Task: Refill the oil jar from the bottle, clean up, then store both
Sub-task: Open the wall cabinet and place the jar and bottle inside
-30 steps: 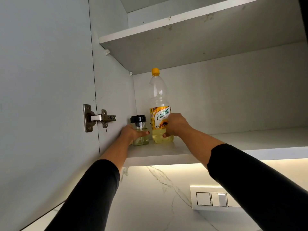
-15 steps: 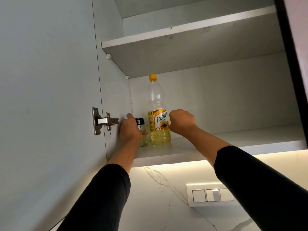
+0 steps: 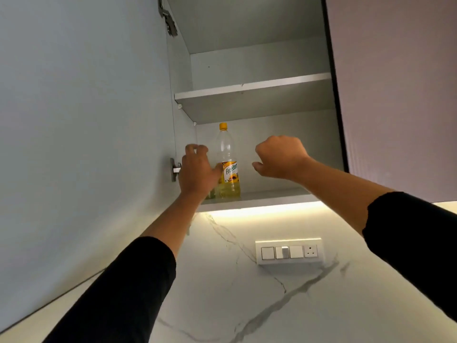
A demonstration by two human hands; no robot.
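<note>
The oil bottle (image 3: 227, 169), clear with a yellow cap and yellow label, stands upright on the lower cabinet shelf (image 3: 267, 198), holding oil in its lower part. My left hand (image 3: 197, 169) is raised just left of it, fingers apart, thumb across the label. It hides nearly all of the oil jar; only a sliver of the jar's glass base (image 3: 210, 194) shows under my palm. My right hand (image 3: 279, 157) hovers to the right of the bottle, clear of it, fingers loosely curled and holding nothing.
The cabinet door (image 3: 86, 120) stands open on the left with its hinge (image 3: 174, 169) beside my left hand. An upper shelf (image 3: 254, 87) is bare. A closed door (image 3: 395, 95) flanks the right. Below are a marble backsplash and a switch panel (image 3: 289, 252).
My right hand has let go of the bottle and moved right. My left hand has lifted off the jar. The view has pulled back and tilted up.
</note>
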